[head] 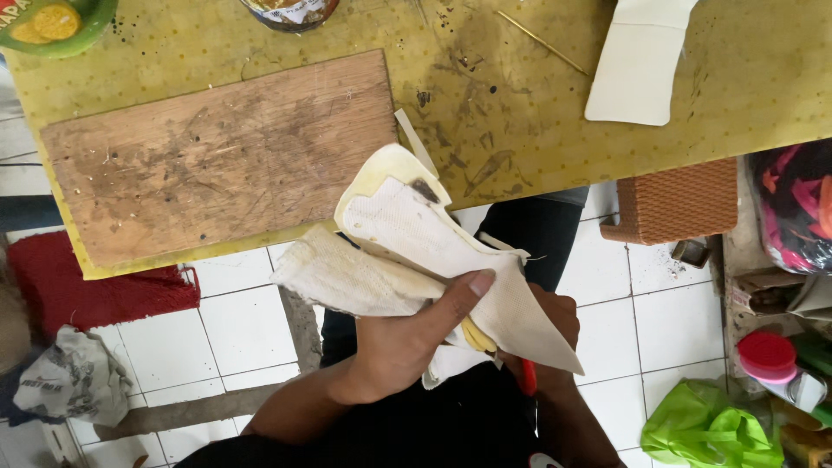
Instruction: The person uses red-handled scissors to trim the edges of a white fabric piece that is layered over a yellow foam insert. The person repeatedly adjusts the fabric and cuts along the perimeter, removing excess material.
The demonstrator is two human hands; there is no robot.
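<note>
My left hand [403, 342] grips a floppy cream-white piece of fabric-backed material [407, 225], thumb pressed on its front. The piece is folded and curled, with a yellowish edge and a dark spot near its top. It hangs over my lap, just off the table's front edge. My right hand [559, 316] sits behind and under the piece, mostly hidden, fingers closed around a red-handled tool [528, 378] whose tip does not show.
A yellow-covered table [520, 104] carries a worn wooden board [217, 156], a white cut piece [637, 69], a thin stick [542, 43], a tin [290, 10] and a green bowl [78, 35]. On the tiled floor lie a red mat [78, 286], a woven brown stool [680, 204] and a green bag [711, 429].
</note>
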